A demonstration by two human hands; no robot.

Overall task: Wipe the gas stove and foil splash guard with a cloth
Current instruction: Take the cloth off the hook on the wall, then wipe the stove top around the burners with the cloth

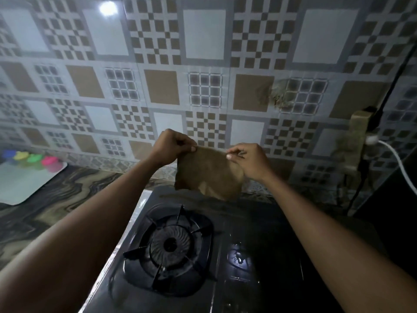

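Observation:
A brown cloth (208, 175) hangs spread in the air above the back edge of the black gas stove (255, 240). My left hand (171, 146) pinches its upper left corner and my right hand (250, 160) pinches its upper right corner. The stove's left burner with its black pan support (171, 245) lies below my arms. Behind the cloth, the patterned foil splash guard (203, 86) covers the wall, with a torn, stained patch (276, 94) at the right.
A white tray (24, 179) with several coloured cups (33, 158) sits on the marbled counter (67, 199) at the left. At the right, a grimy wall socket (358, 136) holds a white cable (397, 161) and a black cord.

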